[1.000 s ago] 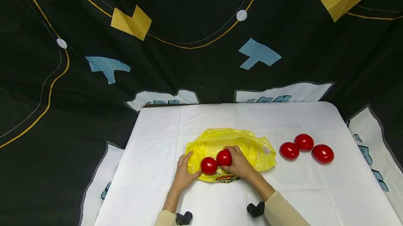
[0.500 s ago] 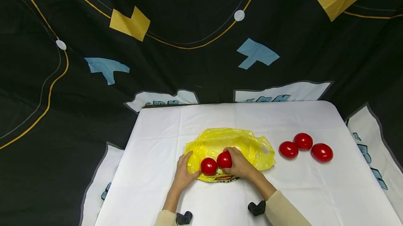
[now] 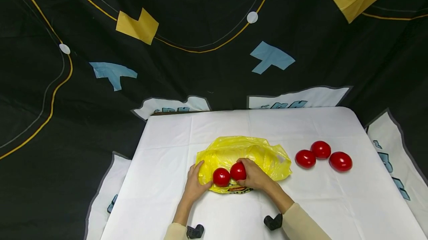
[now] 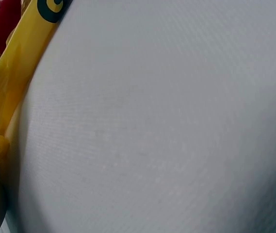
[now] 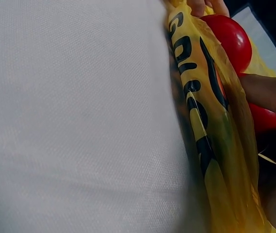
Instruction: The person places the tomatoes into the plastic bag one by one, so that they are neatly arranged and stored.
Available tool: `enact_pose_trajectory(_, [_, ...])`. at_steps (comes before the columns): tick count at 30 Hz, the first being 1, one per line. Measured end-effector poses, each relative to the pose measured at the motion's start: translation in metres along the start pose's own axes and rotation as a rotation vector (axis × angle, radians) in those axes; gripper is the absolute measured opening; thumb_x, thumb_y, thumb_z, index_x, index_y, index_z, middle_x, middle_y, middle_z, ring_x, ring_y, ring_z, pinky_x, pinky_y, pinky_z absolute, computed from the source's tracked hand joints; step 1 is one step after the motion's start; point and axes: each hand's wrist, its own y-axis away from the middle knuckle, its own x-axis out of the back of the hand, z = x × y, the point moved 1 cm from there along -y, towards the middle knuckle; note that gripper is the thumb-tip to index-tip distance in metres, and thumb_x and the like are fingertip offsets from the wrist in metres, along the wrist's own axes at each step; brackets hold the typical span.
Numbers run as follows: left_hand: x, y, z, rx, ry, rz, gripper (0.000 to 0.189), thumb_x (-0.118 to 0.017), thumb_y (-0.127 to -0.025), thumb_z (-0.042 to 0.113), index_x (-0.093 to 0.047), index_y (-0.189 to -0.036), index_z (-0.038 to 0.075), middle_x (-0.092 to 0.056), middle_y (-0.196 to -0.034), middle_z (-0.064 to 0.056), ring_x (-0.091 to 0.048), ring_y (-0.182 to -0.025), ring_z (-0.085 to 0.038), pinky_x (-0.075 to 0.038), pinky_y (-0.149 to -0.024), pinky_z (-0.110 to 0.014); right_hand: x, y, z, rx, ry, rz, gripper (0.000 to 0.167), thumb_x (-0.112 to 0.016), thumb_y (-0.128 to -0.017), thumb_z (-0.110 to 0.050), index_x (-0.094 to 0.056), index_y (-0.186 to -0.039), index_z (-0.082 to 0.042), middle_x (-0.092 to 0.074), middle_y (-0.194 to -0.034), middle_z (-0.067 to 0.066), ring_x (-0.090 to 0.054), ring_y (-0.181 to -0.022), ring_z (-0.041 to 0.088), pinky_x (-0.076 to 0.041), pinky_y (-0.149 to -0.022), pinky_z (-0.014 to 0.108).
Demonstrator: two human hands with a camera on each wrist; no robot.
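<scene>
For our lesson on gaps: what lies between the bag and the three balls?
The head view shows a strip of bare cloth between the bag and those balls.

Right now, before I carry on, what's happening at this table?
A person's right hand grips a red ball over a spread yellow bag. The left hand is at the bag's left edge, next to a second red ball. I can't tell whether those two balls are inside the bag or on top. Three more red balls sit off to the right on the white tabletop, outside the bag.
</scene>
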Motion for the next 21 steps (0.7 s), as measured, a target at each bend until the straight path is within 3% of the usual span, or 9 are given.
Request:
enact_pose_trajectory(9, [-0.0007,-0.0002,-0.0015,0.028,-0.016,-0.006,0.083,-0.079,-0.071,0.028,-0.039,-0.143,0.018,-0.035,-0.139,-0.013,-0.033,-0.131,-0.034,-0.032,-0.104,-0.055,0.0012,0.0025,-0.0014,0.007,0.006,0.009,0.068,-0.082,-0.068,-0.021,-0.050,-0.125,-0.006,-0.055,-0.117,0.010,-0.055,-0.104,0.026,-0.047,-0.088,0.044])
enact_pose_trajectory(21, [0.0008,0.0005,0.0007,0.019,-0.029,-0.008,0.084,-0.080,-0.070,0.027,-0.039,-0.143,0.016,-0.036,-0.138,-0.014,-0.034,-0.130,-0.036,-0.032,-0.104,-0.055,0.0004,0.0040,-0.0003,0.037,0.019,0.025,0.067,-0.082,-0.068,-0.021,-0.051,-0.125,-0.004,-0.055,-0.115,0.008,-0.055,-0.103,0.024,-0.049,-0.087,0.043])
